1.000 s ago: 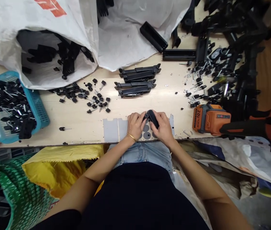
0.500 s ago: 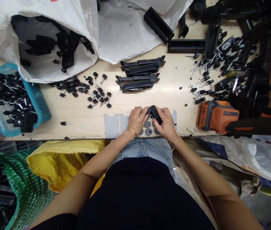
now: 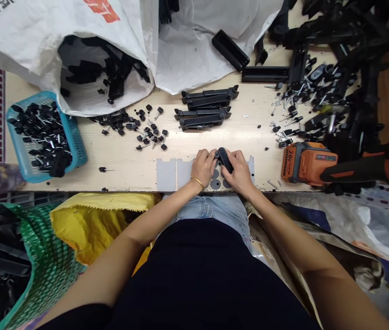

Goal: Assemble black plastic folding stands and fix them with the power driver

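Both hands meet over a small black plastic part (image 3: 225,158) at the near edge of the wooden table (image 3: 119,165). My left hand (image 3: 204,167) pinches its left end with closed fingers. My right hand (image 3: 240,173) wraps round its right side. Under the hands lies a grey sheet (image 3: 170,173) with round dark discs (image 3: 215,184) on it. Four long black assembled pieces (image 3: 204,108) lie in a stack just beyond the hands.
A blue basket (image 3: 77,151) of black-headed screws stands at the left, loose screws (image 3: 148,135) beside it. White sacks (image 3: 87,50) hold black parts at the back. An orange cordless drill (image 3: 318,162) lies at the right, a pile of black parts (image 3: 339,82) behind it.
The hands stay on the small black part, turning it slightly. The view has shifted a little to the left, nothing else has moved.
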Available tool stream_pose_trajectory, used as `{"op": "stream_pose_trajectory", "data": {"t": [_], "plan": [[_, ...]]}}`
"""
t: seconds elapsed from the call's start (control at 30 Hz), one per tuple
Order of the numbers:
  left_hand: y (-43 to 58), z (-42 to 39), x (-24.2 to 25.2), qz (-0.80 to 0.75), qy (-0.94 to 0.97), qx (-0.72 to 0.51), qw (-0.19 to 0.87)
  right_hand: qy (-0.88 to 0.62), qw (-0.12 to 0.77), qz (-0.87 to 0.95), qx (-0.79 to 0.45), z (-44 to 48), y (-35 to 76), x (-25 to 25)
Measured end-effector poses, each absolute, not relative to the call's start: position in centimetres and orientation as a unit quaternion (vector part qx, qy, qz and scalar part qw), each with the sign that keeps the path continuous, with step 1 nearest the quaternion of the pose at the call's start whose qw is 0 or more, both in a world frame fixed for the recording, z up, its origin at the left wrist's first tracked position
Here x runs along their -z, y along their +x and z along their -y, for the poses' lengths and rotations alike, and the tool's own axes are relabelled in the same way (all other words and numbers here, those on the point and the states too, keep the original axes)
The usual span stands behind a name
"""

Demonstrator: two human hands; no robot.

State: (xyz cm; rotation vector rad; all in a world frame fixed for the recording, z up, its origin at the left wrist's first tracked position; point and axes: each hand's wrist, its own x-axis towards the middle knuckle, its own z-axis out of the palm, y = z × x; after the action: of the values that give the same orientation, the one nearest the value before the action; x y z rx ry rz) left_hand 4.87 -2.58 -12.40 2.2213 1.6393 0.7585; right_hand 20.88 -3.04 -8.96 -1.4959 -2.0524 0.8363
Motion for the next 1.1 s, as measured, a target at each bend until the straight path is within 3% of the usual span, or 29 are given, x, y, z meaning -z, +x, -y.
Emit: {"op": "stream_pose_trajectory", "data": {"t": [0.13,0.27,0.43,0.6,0.77,0.9,1.1], "plan": [[5.0,2.5,12.7,-0.514,0.794,-0.288,0.151,-0.545,0.232,0.744,-0.31,3.1,20.9,9.0],[5.2,2.3,12.7,-0.566,0.756,-0.304,0.128,-0.553,0.235,0.738,-0.309,3.2,20.9,9.1],[4.8,1.6,12.3,-0.466,0.827,-0.268,0.166,-0.559,0.239,0.73,-0.311,3.3,20.8,9.3],[4.9,1.1,12.0,-0.538,0.779,-0.283,0.153,-0.558,0.246,0.729,-0.311,3.4,20.9,9.3],[4.0,-0.7,12.2,-0.401,0.86,-0.221,0.225,-0.572,0.235,0.718,-0.32,3.4,20.7,9.1],[5.1,-0.2,12.3,-0.516,0.787,-0.27,0.201,-0.576,0.235,0.712,-0.326,3.5,20.6,8.9],[5.7,0.2,12.3,-0.46,0.808,-0.297,0.217,-0.577,0.247,0.711,-0.317,3.7,20.7,9.0]]}}
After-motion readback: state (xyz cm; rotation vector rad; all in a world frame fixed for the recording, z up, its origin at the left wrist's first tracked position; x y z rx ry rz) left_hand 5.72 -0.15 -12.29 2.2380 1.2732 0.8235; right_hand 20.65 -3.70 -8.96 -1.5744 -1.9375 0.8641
